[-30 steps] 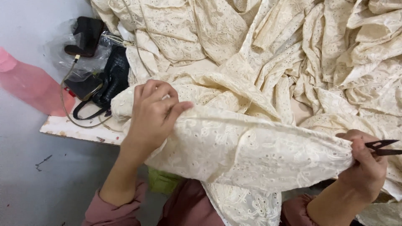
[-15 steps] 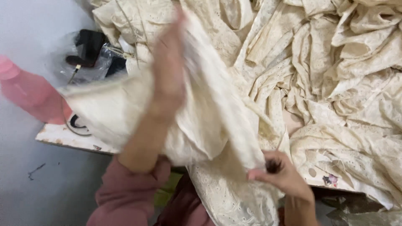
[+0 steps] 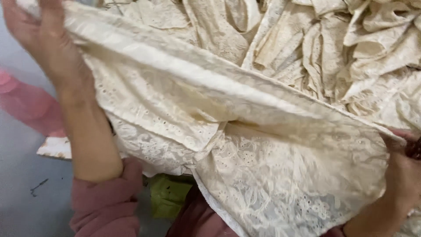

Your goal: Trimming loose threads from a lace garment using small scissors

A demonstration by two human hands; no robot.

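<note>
My left hand [image 3: 41, 37] is raised at the upper left and grips one end of a cream eyelet-lace cloth [image 3: 245, 145]. The cloth stretches in a taut fold down to my right hand [image 3: 401, 175] at the right edge, which grips its other end. A dark tip shows at my right hand's edge; I cannot tell what it is. A lower flap of the lace hangs in front of my lap. Both arms wear dusty-pink sleeves [image 3: 107, 204].
A large heap of the same cream lace [image 3: 333, 48] covers the table behind. A worn white table edge [image 3: 55, 147] shows at the left, above a grey floor [image 3: 26, 202]. A pink object [image 3: 26, 105] lies at the left. Something yellow-green [image 3: 169, 195] sits under the cloth.
My left hand has lifted the cloth end up and to the left. My right hand has moved out to the right, pulling the fold taut. The dark items at the left are now hidden.
</note>
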